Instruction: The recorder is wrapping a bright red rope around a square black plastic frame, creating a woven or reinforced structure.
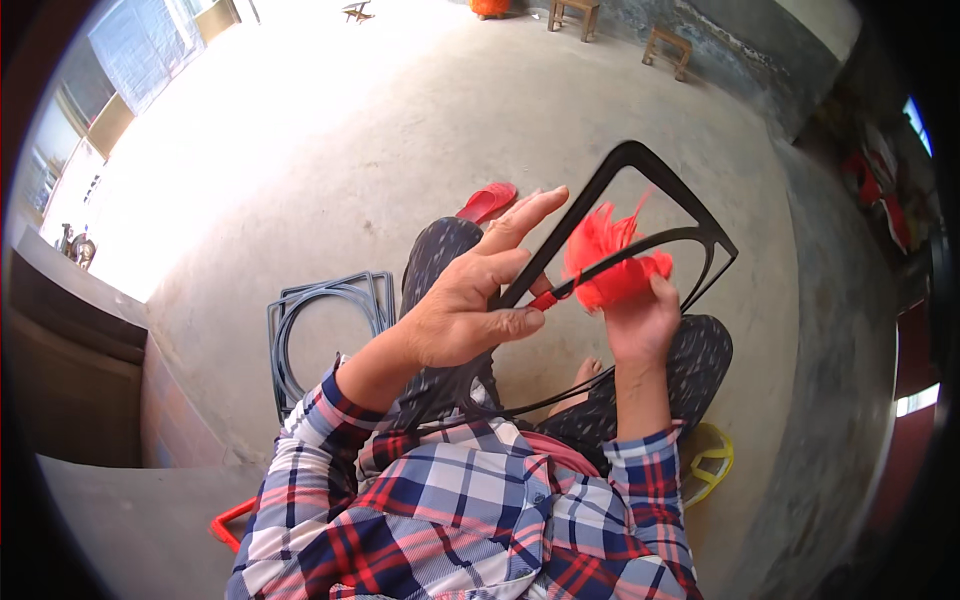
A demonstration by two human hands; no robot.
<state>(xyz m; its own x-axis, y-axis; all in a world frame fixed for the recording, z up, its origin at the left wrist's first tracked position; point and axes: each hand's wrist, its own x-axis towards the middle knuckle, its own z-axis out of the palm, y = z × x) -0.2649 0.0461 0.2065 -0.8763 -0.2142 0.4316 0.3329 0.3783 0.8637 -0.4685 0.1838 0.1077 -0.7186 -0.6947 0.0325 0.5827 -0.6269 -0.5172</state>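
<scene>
Black frame (pixel 585 203) — one, left hand (pixel 462 305) | red bundle (pixel 612 290) — one, right hand (pixel 642 328)

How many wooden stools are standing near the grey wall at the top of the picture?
2. The left stool is at the top edge, partly cut off; the right stool stands nearer, beside the grey wall. Others may be outside the view.

We slant left forearm (pixel 378 378) forward and right, left hand (pixel 465 295) raised, upper fingers (pixel 525 217) extended, thumb (pixel 515 324) pointing right. We reach right forearm (pixel 643 395) ahead, right hand (pixel 643 325) curled.
</scene>
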